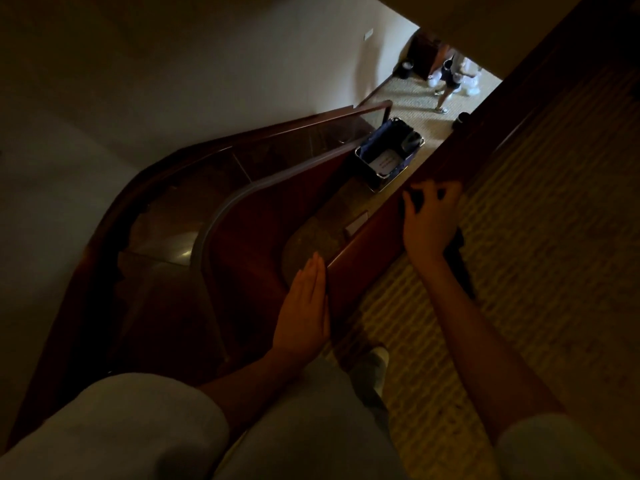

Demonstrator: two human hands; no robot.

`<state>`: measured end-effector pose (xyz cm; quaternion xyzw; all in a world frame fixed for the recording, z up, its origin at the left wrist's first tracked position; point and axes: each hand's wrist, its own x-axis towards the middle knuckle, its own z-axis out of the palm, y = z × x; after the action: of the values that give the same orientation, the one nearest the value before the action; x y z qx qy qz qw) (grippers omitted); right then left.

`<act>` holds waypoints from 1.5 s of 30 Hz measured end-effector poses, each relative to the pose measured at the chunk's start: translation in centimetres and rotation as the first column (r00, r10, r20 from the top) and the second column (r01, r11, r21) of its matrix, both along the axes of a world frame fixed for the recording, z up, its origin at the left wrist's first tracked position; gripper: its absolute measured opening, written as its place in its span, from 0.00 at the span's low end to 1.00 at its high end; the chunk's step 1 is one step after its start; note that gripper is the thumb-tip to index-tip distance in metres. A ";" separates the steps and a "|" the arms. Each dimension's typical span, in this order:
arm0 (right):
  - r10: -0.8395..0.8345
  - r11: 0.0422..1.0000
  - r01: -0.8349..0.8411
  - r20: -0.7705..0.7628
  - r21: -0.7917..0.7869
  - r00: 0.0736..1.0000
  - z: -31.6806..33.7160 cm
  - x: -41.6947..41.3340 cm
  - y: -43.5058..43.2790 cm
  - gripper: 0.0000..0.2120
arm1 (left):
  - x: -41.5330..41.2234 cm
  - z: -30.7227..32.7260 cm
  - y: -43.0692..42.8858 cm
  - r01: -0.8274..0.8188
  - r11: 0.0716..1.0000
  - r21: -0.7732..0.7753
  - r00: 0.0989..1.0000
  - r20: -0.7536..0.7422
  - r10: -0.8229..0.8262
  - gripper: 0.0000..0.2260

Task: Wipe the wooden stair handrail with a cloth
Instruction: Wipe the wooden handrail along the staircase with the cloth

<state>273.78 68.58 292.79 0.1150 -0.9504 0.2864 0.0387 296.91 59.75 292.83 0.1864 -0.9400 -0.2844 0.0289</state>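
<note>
1. Left hand [304, 306] is lying flat, fingers straight and together, pressing against the side face of the rail [367, 237]. It is gripping nothing.
2. Right hand [429, 220] is sitting further along the rail, beyond the left hand and well apart from it. Its fingers are curling down and clutching a dark cloth [415, 201].
3. Cloth is bunching under the right palm on top of the rail, showing between thumb and fingers. A dark strip beside the right wrist is probably its tail, but the light is too dim to be sure.
4. Rail is running diagonally: alongside the left hand, under the right hand, then on past the right fingertips into shadow.
5. Striped carpet [526, 244] is spreading out to the right of the right hand and beneath the right forearm.
6. A shoe [371, 367] is showing between the two forearms, just behind the left wrist.
7. Left of the left hand, well below it, a curved stair flight [173, 230] is winding down.
8. A blue bin [389, 152] in a metal frame is standing on the lower floor, ahead of both hands, left of the rail.
9. Far beyond the right fingertips, people [450, 76] are standing on a lit floor; blurred, only legs are readable.
</note>
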 end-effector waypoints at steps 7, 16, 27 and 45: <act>0.511 0.852 -0.493 -0.071 0.175 0.857 -0.6 13.7 -3.2 0.11 | 0.2 0.4 0.1 -0.074 0.982 0.173 0.986 -0.134 0.098 0.37; 0.004 0.984 0.003 -0.037 0.176 0.999 0.6 5.4 -1.7 0.12 | -0.1 1.5 -0.1 -0.102 0.932 0.347 0.987 -0.081 0.138 0.39; 0.376 0.850 -0.380 0.086 0.366 0.923 1.3 28.4 -7.5 0.26 | 10.1 0.5 -5.9 -0.397 0.332 0.856 0.787 0.130 0.604 0.19; 0.335 0.941 -0.309 0.516 -0.137 0.789 1.6 34.9 -16.9 0.16 | 18.6 -1.6 -15.7 -0.360 0.291 0.887 0.839 0.171 0.516 0.09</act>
<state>308.66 51.65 294.43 0.1904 -0.8831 0.3308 -0.2727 315.48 44.03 291.24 0.4007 -0.5485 -0.7304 0.0718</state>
